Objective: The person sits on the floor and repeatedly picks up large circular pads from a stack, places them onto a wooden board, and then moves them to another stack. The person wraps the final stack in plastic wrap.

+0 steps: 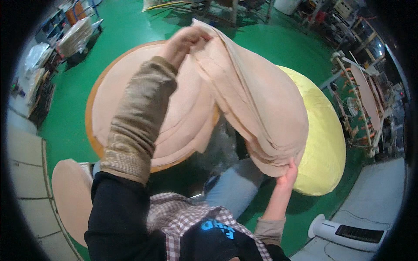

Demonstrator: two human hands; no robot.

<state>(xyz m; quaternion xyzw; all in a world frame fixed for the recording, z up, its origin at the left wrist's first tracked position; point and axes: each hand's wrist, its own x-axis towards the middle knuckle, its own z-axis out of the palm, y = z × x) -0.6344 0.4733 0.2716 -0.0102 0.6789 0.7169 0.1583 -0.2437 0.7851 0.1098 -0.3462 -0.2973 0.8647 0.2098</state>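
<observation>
Two hands on one bundle of beige fabric pieces (pixel 257 108). Right hand (pixel 287 174), nearest, pinches the low hanging edge of the bundle, grip closed on the layered hems just above the knee in pale jeans (pixel 235 187). Left hand (pixel 183 41), farther out at the end of a tan ribbed sleeve (pixel 139 117), is closed on the top corner, holding it high so the layers drape in an arch between the two grips.

Handling judgement: the layers look thin and slippery (edges fan apart near the right hand), so both pinches should take the full thickness, and the hands should keep tension across the span so no single sheet slides out.

Under the raised bundle, a stack of round beige pieces (pixel 130 104) lies on a round wooden tabletop (pixel 93 143), whose orange rim shows on the near and left sides. Just right of it sits a big yellow sack (pixel 324 143), touching or nearly touching the hanging fabric.

Room: tight on the right and near side, between knee, sack and tabletop rim. Green floor (pixel 74 91) opens left and beyond the tabletop. A white fan heater (pixel 348 232) sits at lower right, wooden racks (pixel 365 100) far right, and shelving (pixel 48 30) far left.
</observation>
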